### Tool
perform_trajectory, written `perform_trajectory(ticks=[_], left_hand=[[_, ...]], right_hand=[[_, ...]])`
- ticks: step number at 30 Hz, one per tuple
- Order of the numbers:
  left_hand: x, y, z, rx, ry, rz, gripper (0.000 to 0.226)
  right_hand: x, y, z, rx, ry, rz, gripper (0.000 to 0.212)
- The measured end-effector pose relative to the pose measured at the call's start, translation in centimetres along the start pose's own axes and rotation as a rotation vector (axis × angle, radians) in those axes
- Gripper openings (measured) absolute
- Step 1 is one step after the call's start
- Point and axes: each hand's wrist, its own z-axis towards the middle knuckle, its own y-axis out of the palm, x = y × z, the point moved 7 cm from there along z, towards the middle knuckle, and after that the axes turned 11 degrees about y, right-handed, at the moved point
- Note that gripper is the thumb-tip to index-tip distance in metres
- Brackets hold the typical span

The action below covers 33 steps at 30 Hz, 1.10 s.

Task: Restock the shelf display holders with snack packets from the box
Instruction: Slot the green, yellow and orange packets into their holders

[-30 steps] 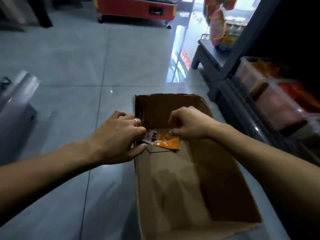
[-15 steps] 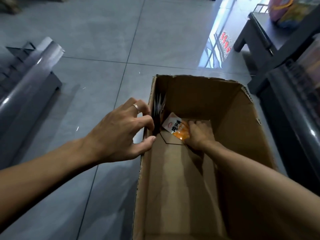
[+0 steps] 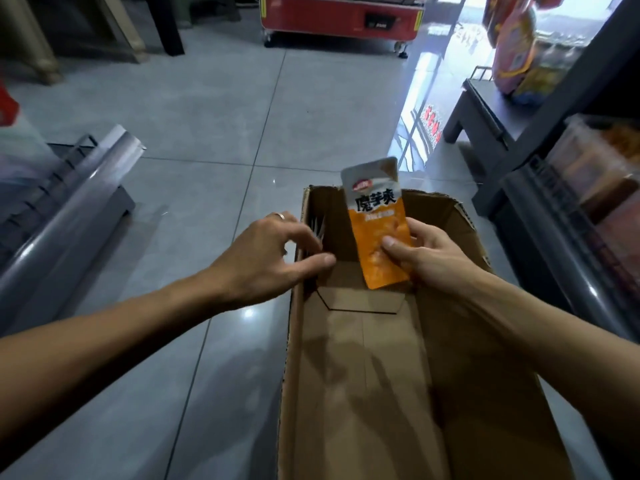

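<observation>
The box (image 3: 363, 375) sits on the floor (image 3: 207, 116), near and right of centre. The right hand (image 3: 429, 258) holds a packet (image 3: 379, 226) above its far end; the left hand (image 3: 273, 261) rests at its left wall. Shelves (image 3: 571, 209) stand right of it, a cabinet (image 3: 343, 15) far behind.

The cardboard box (image 3: 363, 375) runs off the bottom edge at 6 o'clock, so its near wall is unseen. At 3 o'clock the shelf display holders (image 3: 595, 181) are blurred and cut by the right edge, their contents unreadable. The left hand (image 3: 266, 258) hides its own fingertips behind the box's left wall.
</observation>
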Motion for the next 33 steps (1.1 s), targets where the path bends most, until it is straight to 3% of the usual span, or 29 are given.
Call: perform_trajectory(ticks=[2,4,8,10,13,15,18,23,28,33], left_hand=[[-0.2,-0.2,0.9,0.105,-0.178,-0.308,0.037],[-0.4,-0.7,1.5,0.265,-0.295,-0.577,0.009],[-2.8,-5.0,0.9,0.511,-0.397,-0.568,0.012],[-4.7,-6.9,-0.2,0.558,-0.439,-0.523,0.013],[-6.6,-7.9,-1.7,0.560,-0.477,-0.469,0.012],[-6.9,-7.8,-2.3,0.532,-0.480,-0.443,0.012],[-6.6,-7.4,-2.6,0.478,-0.460,-0.421,0.007],[-6.0,-7.2,-2.4,0.454,-0.430,-0.420,0.006],[-5.2,-7.3,-1.4,0.438,-0.388,-0.394,0.015],[-4.2,-7.4,-0.3,0.416,-0.339,-0.277,0.014]], right_hand=[[-1.8,2.4,-0.9,-0.130,-0.055,-0.050,0.025],[-2.7,4.2,-0.6,-0.170,-0.065,-0.150,0.021],[-2.6,3.6,2.6,0.058,-0.033,-0.148,0.026],[-1.7,3.5,4.8,0.198,-0.007,-0.321,0.036],[-0.5,5.1,7.5,0.259,0.032,-0.500,0.066],[0.1,6.3,8.6,0.268,0.033,-0.594,0.067],[0.9,7.2,9.5,0.274,0.037,-0.716,0.059],[1.0,5.7,10.1,0.251,0.089,-0.863,0.011],[-1.6,2.2,8.3,0.258,0.095,-0.916,0.022],[-5.4,-0.7,3.9,0.273,0.038,-0.895,0.011]])
